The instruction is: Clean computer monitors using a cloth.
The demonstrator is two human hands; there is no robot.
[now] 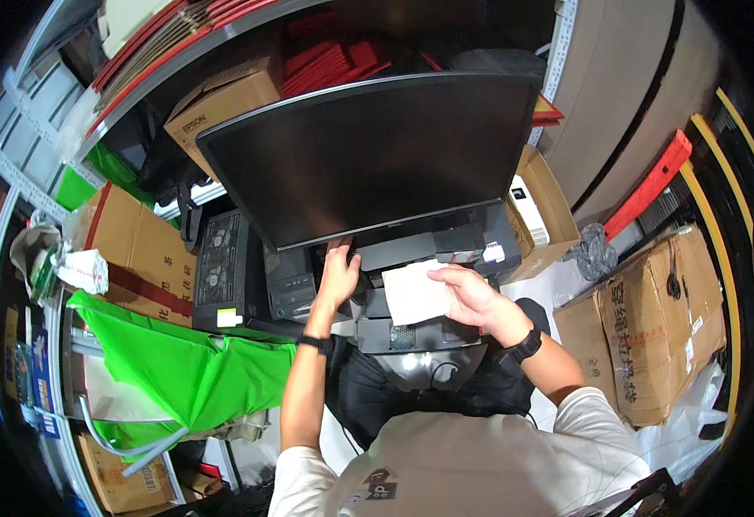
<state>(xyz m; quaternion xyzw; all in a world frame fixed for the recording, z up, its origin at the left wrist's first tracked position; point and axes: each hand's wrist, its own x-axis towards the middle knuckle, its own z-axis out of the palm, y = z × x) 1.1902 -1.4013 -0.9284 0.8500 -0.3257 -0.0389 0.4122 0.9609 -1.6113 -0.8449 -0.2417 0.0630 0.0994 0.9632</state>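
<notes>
In my right hand [473, 298] is a folded white cloth or tissue [417, 294], pinched between thumb and fingers. Before me stands a large black monitor [377, 161] with a dark screen, leaning slightly back. My left hand [340, 274] reaches to its lower edge, and the fingertips pass out of sight at the bezel; whether they grip it cannot be seen. Below the monitor and under the cloth lie dark computer cases [377, 336], one with a mesh vent. A glossy black curved part [428, 369] rests near my lap.
Left are a black computer tower [218, 271], a cardboard carton [141, 252] and bright green fabric [202, 375]. A white projector [528, 210] stands in an open box [554, 213] on the right, near a worn carton [661, 329]. Red folders [331, 64] fill the shelf behind.
</notes>
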